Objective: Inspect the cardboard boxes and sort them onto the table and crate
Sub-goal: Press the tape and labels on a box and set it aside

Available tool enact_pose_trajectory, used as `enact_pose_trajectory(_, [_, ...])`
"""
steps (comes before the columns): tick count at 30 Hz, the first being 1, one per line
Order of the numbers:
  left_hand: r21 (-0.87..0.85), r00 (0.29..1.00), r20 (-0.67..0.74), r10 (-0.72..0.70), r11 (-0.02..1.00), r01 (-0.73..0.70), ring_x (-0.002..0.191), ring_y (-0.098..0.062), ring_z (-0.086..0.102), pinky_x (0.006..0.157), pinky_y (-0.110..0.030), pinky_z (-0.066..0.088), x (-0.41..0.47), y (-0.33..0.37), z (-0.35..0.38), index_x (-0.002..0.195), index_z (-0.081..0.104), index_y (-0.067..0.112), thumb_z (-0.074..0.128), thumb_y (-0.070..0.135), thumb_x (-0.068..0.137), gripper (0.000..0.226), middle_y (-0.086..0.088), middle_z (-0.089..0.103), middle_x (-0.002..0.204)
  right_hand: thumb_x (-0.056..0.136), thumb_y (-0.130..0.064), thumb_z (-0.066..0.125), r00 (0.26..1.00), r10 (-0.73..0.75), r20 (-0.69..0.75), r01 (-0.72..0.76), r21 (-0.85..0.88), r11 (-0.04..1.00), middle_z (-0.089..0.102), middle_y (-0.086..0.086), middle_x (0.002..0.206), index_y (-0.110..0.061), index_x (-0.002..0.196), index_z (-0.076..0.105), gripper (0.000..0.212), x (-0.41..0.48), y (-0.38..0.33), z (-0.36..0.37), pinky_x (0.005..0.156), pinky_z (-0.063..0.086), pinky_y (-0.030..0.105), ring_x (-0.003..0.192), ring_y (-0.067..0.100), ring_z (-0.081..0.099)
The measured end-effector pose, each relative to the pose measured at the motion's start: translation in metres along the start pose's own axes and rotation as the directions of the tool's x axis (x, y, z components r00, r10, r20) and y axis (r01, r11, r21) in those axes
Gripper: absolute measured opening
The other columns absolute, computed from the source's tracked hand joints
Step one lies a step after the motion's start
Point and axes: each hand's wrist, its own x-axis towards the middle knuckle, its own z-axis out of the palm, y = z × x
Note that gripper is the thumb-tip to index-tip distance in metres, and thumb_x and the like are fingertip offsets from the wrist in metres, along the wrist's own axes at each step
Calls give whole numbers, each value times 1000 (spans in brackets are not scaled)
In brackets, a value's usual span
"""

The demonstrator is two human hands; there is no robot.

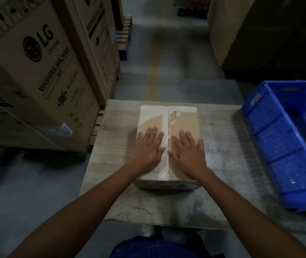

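I rest my left hand [149, 148] and right hand [187, 150] flat, fingers straight and grasping nothing, on the cardboard box [168, 144] centred on the table [221, 164], likely to check its taped seam before sorting toward the blue crate [286, 138].

Pretty dim overall, corners nearly black. Brightest bit is the box [183, 120] top under your left hand [148, 148] and right hand [188, 150], tape [166, 144] glinting between them. Blue crate [271, 131] right of your right hand is motion-smeared; cartons [36, 71] beyond your left hand bow outward.
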Motion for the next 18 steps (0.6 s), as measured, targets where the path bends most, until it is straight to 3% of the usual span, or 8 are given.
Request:
enact_pose_trajectory(4, [-11,1000,-14,7,1000,-7,152,-22,-16,119,-45,-16,1,0,-1,159,2,25,22,50,105,63,-4,-11,167,103,-59,19,999,23,-41,-22,16,1000,-4,2,170,-33,161,9,64,-2,-3,3,118,0,66,157,23,-7])
enact_pose_trajectory(8, [-22,1000,-3,6,1000,-6,153,-23,-11,120,-46,-11,-4,1,-4,159,6,25,21,48,106,60,-4,-6,167,100,-58,30,998,35,-53,-34,34,999,14,4,168,-33,157,25,63,-8,-8,-8,117,13,65,155,25,10])
enact_pose_trajectory(11, [15,999,-43,27,1000,-27,151,-29,15,121,-53,14,-13,4,-10,154,25,23,27,44,106,53,-9,18,165,95,-56,44,995,61,-76,-58,41,997,37,3,153,-33,144,45,53,-15,-14,-18,107,26,57,140,25,33])
enact_pose_trajectory(13, [69,988,-140,71,996,-62,134,-28,38,110,-48,33,-7,4,-16,143,39,22,32,43,103,45,-10,41,149,94,-54,49,987,79,-141,-73,51,996,48,2,140,-32,132,54,45,-10,-16,-26,102,30,52,128,22,42])
enact_pose_trajectory(14, [74,982,-168,84,995,-73,131,-28,40,109,-46,34,0,2,-18,142,40,21,33,43,103,45,-10,44,145,94,-54,50,984,93,-150,-84,69,994,48,2,141,-31,133,54,45,-3,-15,-29,103,31,51,129,23,43])
enact_pose_trajectory(15, [65,983,-161,85,995,-76,138,-30,35,113,-48,30,8,0,-19,146,37,20,32,44,103,50,-12,40,151,95,-54,49,985,105,-134,-93,91,991,44,5,148,-30,140,49,50,5,-13,-30,107,30,52,136,25,39])
enact_pose_trajectory(18, [5,999,-28,39,999,-39,154,-28,-4,124,-51,3,28,-6,-13,159,11,20,22,48,106,62,-9,-1,167,102,-54,37,998,61,-29,-58,88,994,11,9,169,-27,159,21,66,24,-7,-20,122,12,55,156,29,6])
